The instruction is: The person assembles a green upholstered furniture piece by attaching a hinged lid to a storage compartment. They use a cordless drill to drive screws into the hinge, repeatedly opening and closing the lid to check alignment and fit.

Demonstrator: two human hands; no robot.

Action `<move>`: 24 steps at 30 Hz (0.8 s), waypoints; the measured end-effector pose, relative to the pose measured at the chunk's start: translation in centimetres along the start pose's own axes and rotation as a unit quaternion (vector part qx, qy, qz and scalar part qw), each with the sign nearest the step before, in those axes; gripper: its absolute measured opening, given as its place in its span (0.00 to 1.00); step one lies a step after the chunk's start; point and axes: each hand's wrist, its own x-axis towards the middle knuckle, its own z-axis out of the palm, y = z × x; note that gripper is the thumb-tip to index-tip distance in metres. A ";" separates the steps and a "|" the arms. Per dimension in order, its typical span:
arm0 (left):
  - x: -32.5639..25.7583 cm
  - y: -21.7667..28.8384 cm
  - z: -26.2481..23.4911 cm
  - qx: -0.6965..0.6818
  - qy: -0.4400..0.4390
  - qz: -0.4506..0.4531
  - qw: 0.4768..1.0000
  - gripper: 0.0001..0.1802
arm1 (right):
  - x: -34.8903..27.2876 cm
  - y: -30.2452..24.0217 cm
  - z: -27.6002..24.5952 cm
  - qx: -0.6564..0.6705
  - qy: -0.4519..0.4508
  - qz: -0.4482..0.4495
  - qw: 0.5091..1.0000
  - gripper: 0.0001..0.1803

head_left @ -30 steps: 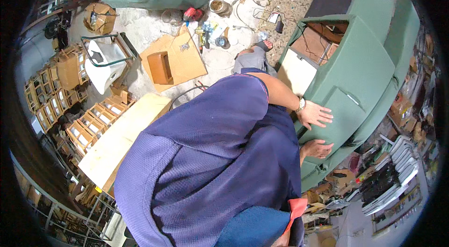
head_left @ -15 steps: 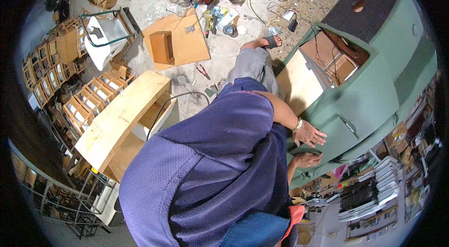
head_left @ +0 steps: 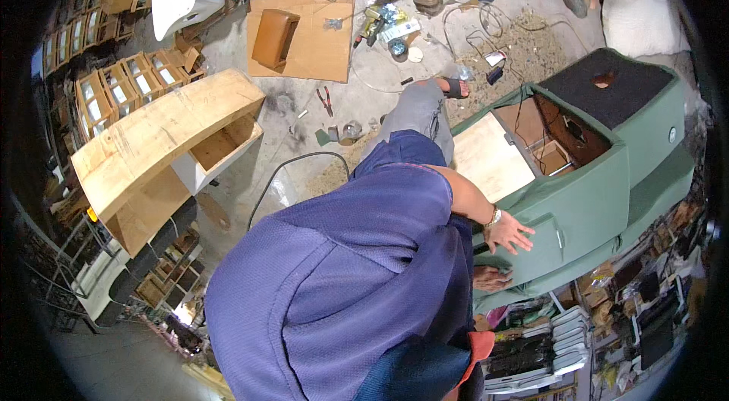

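A large green fabric-covered cabinet (head_left: 592,188) lies at the right, with a black top panel and an open wooden compartment (head_left: 558,144). My left hand (head_left: 510,234), a watch on its wrist, lies flat on the cabinet's green front with the fingers spread. My right hand (head_left: 493,278) sits just below it at the lower edge of that front. Its fingers are partly hidden, so its grip is unclear. My purple shirt (head_left: 342,279) fills the lower middle, and one sandalled foot (head_left: 454,87) reaches ahead.
A curved pale wooden unit (head_left: 163,146) stands at the left, with stacked wooden frames (head_left: 114,89) behind it. Cardboard with a brown box (head_left: 304,33), pliers (head_left: 326,101), cables, tins and sawdust lie on the concrete floor. Stacked goods line the lower right.
The view has swung, so the cabinet now sits further right and lower. Both hands stay on its green front; the right hand's fingers look more tucked in than before.
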 end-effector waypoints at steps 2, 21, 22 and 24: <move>-0.9 -0.1 -0.2 0.003 0.034 -0.020 0.999 0.44 | 0.1 -0.1 0.2 0.072 0.015 -0.018 0.997 0.21; -39.4 14.6 -18.7 -0.103 0.078 -0.667 0.734 0.38 | -0.5 -3.5 -0.1 0.118 0.078 0.078 0.987 0.17; -40.7 15.4 -19.1 -0.174 0.005 -0.711 0.682 0.39 | -1.6 -5.5 -1.0 0.153 0.134 0.031 0.979 0.18; -42.6 18.0 -18.7 -0.158 0.047 -0.759 0.630 0.38 | -4.1 -10.9 -3.0 0.248 0.180 -0.066 0.950 0.19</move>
